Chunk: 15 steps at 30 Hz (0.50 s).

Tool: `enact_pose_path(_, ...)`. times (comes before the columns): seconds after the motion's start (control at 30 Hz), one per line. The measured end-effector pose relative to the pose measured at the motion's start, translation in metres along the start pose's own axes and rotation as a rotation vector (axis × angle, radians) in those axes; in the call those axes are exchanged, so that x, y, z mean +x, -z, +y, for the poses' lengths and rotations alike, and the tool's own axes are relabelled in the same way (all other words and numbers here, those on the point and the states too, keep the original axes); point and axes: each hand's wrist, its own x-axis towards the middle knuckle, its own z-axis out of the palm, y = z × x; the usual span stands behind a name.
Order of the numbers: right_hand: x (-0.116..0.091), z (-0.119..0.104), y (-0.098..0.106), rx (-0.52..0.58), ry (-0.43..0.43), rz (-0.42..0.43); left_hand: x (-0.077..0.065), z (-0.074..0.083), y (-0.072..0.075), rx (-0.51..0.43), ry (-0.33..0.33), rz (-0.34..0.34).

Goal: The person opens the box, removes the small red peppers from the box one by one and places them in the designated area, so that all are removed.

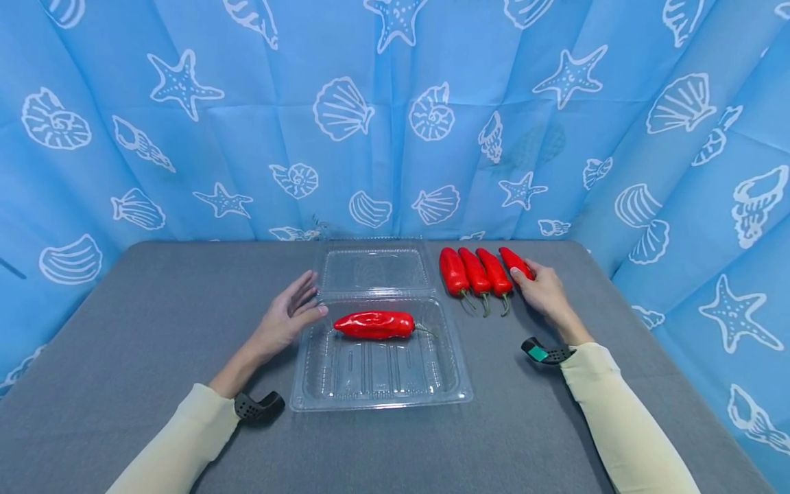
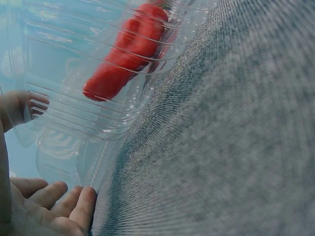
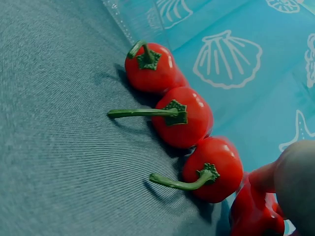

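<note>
A clear plastic clamshell container (image 1: pixel 382 401) lies with its lid (image 1: pixel 376 271) folded back, and one red pepper (image 1: pixel 373 324) rests crosswise in its base. My left hand (image 1: pixel 285 319) is at the container's left edge with fingers spread and nothing held; whether it touches the rim I cannot tell. At the right, my right hand (image 1: pixel 544 287) grips another red pepper (image 1: pixel 513 261) between thumb and fingers. Part of that pepper is hidden by the hand. Beside it stand three red peppers in a row, the nearest one (image 3: pixel 212 169) showing its green stem toward the right wrist camera.
A grey cloth-covered table (image 1: pixel 185 329) lies beneath everything. Behind it hangs a blue curtain (image 1: pixel 382 158) with white shells and starfish. The row's leftmost pepper (image 1: pixel 455 272) lies close to the lid's right edge. Each wrist wears a black camera mount (image 1: pixel 258 408).
</note>
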Motion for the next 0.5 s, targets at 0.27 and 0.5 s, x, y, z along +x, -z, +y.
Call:
enact_pose_path(0.27,0.000,0.001,-0.007,0.035,-0.011,0.014,0.000,0.000,0.001,-0.007,0.001,-0.003)
enact_pose_path(0.5,0.001,0.004,-0.013,0.060,-0.020,0.080,0.000,0.001,0.000,-0.012,0.003,-0.004)
